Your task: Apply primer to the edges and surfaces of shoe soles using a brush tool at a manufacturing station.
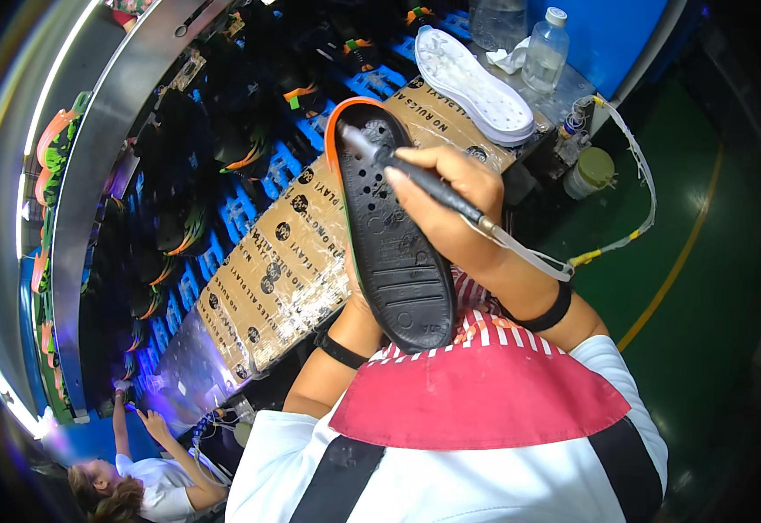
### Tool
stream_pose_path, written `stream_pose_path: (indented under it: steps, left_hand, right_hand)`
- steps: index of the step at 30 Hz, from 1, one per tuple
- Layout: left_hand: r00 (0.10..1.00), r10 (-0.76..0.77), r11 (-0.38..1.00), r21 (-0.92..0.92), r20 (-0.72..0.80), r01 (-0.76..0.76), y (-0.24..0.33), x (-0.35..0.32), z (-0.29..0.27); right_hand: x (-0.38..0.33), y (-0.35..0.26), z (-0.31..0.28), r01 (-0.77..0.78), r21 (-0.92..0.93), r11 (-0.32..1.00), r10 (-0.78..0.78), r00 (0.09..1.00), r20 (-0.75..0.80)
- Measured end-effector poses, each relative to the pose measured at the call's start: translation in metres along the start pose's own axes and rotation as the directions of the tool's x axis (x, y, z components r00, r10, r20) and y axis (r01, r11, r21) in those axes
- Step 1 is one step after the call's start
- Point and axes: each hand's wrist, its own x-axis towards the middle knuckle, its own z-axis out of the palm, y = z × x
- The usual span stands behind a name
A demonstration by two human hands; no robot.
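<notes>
A: What do we enter for the right hand (457, 187)?

B: We find its fingers drawn narrow around the dark handle of a brush (437, 186). A whitish tube (520, 247) trails from the rear of the handle.

A: And the tip?

B: Pale and blurred, at the toe end of the black sole (402, 261), just inside the orange rim. We cannot tell whether it touches.

A: Position of that sole?

B: Held aloft, toe over the brown-topped table (267, 261), heel reaching past the near long edge to the red apron (476, 392). Holes show in the toe half, ridges nearer the heel.

A: The left hand (356, 283)?

B: It holds the sole from beneath. Most of its fingers are hidden, so we cannot tell their spread.

A: At the table's right end?

B: We note a white sole (472, 83), a clear bottle (546, 57) with a white cap and crumpled white paper (509, 61) beside it. A lidded jar (591, 170) stands just off that end.

A: Along the far long edge?

B: Dark shoe parts (297, 94) with orange and green trim, among blue supports (241, 209). Beyond the left end, we log a co-worker (158, 488) in white, arms raised.
</notes>
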Motion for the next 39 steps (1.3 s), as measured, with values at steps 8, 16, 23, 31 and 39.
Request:
stream_pose_path:
  steps: [8,16,23,31,39]
  left_hand:
    - [1.0,-0.02,0.999,0.05,-0.016,0.021,0.001,-0.002,-0.007]
    - [1.0,0.012,0.996,0.093,-0.022,-0.01,0.003,-0.002,-0.015]
    - [0.993,0.113,0.986,0.124,-0.019,-0.11,0.013,-0.008,-0.029]
    - [0.986,0.159,0.98,0.128,-0.049,-0.152,0.018,-0.018,-0.07]
    - [0.986,0.165,0.975,0.149,0.007,-0.164,0.025,-0.02,-0.024]
  right_hand:
    - [0.003,0.007,0.002,0.157,0.078,0.984,-0.173,0.943,0.284]
    - [0.002,0.005,0.0,0.233,-0.142,0.962,-0.206,0.961,0.184]
    - [-0.006,-0.011,-0.003,0.201,0.063,0.978,-0.209,0.962,0.173]
    - [-0.02,-0.006,0.002,0.295,0.051,0.954,-0.287,0.852,0.438]
    - [-0.029,0.002,0.002,0.141,0.007,0.99,-0.14,0.969,0.204]
